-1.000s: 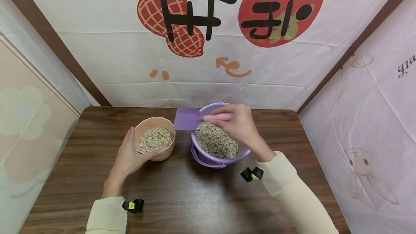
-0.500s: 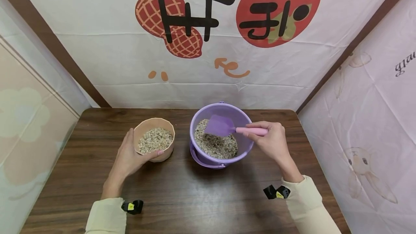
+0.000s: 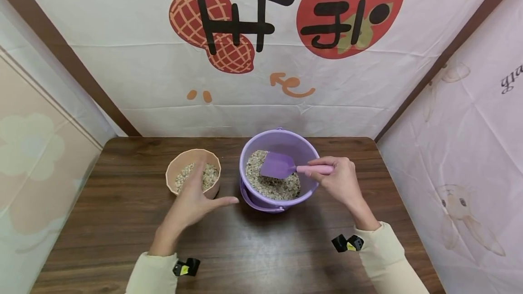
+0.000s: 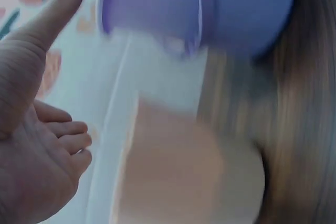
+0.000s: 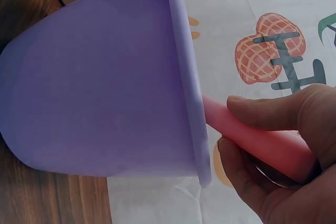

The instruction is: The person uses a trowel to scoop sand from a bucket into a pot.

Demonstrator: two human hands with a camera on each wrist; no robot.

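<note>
One dark wooden table (image 3: pixel 253 248), cloth-draped walls (image 3: pixel 135 80)

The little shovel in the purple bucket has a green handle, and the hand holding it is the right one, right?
Not quite. The shovel has a pink handle, not a green one; its blade is purple. The head view shows this, and the right wrist view shows the pink handle up close. The rest is right: the right hand holds it, with the blade in the purple bucket.
</note>
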